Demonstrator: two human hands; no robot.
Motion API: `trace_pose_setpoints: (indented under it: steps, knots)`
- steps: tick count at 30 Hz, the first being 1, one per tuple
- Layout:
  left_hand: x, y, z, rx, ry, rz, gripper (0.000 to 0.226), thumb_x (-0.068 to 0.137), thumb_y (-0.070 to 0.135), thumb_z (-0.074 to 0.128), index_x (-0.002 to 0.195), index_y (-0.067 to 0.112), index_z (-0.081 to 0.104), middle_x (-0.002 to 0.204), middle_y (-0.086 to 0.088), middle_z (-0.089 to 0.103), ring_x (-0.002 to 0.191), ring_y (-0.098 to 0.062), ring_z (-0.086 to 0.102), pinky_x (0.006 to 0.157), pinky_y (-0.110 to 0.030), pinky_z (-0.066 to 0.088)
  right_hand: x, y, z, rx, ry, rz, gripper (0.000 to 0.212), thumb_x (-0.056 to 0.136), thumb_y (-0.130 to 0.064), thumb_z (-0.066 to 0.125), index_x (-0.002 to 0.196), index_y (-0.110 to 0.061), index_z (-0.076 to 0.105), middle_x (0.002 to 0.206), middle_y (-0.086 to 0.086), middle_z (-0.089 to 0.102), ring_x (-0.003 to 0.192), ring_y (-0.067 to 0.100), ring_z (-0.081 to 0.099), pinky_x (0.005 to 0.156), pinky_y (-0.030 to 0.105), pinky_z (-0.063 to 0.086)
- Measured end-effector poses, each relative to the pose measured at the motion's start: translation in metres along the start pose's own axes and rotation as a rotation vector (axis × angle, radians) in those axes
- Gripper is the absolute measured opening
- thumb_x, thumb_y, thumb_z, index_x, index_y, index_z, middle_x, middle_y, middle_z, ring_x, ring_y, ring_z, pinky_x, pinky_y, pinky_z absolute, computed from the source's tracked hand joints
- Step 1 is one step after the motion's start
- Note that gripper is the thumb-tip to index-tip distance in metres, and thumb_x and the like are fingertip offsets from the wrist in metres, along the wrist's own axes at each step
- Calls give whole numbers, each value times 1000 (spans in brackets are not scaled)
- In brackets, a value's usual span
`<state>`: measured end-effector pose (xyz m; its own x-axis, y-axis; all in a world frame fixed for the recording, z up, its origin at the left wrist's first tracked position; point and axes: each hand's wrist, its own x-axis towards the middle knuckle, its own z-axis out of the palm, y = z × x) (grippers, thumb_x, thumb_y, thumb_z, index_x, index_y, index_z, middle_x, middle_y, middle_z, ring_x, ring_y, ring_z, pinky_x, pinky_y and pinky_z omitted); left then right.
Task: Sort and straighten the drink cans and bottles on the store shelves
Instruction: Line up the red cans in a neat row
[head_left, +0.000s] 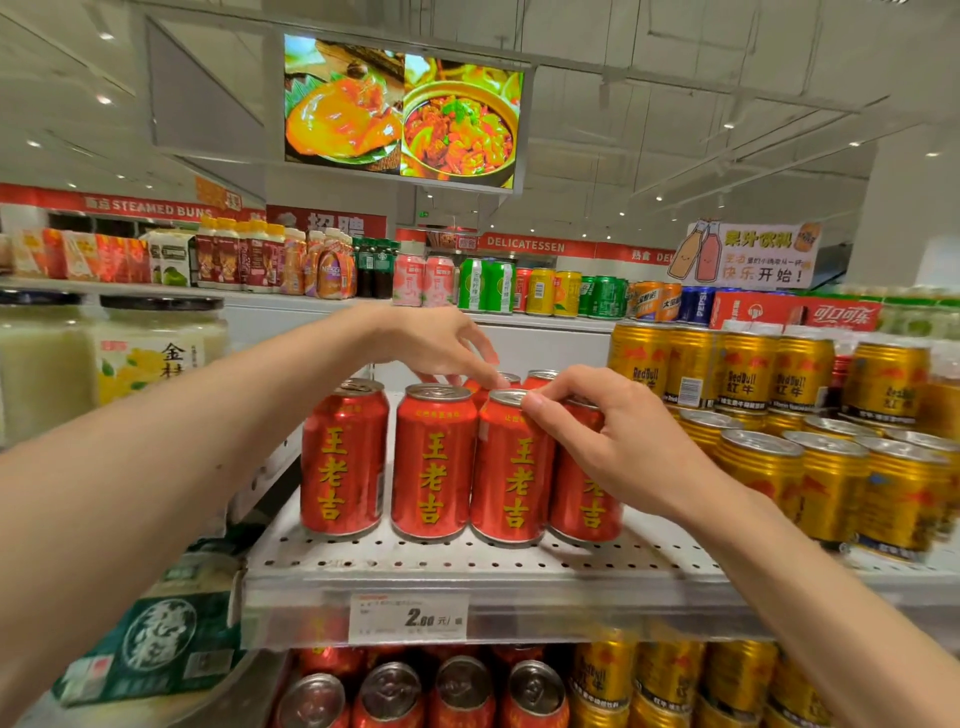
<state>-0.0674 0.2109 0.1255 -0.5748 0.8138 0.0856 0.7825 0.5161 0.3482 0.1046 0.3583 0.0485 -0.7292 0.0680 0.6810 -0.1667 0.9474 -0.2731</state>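
While both hands (524, 400) pinch red cans (511, 467), the shelf lip (467, 566) lies bare.

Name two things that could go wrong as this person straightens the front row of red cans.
1. The right hand pinches the third red can only at its rim; that grip could tip it into the packed neighbour cans.
2. The front row stands near the shelf edge, so a nudged can may fall off.

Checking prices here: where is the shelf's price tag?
In the head view, the price tag sits on the shelf's front edge, lower centre, directly below the front row of red cans.
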Motion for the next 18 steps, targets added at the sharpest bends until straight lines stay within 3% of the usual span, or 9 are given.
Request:
trace_pose_setpoints:
  steps: [5,11,18]
  knots:
    - [0,0,1,11,-13,40,51,86,48,73,131,25,66,126,7,70,110,-11,66,103,-40,52,0,-1,0,-19,-8,2,32,94,-58,51,97,-32,69,93,-20,62,92,0,54,78,26,43]
    - [-18,-12,-11,-12,97,17,45,86,45,75,122,18,70,108,7,72,94,-9,69,78,-25,58,-1,-2,-1,-22,-6,11,34,94,-57,51,99,-28,70,91,-22,60,92,4,55,81,30,47]
    - [-49,-40,-27,83,88,-89,35,88,37,74,116,15,73,110,4,73,97,-13,70,80,-31,60,-2,-2,0,-16,4,0,34,93,-58,50,96,-30,68,89,-30,56,91,3,55,80,29,43]
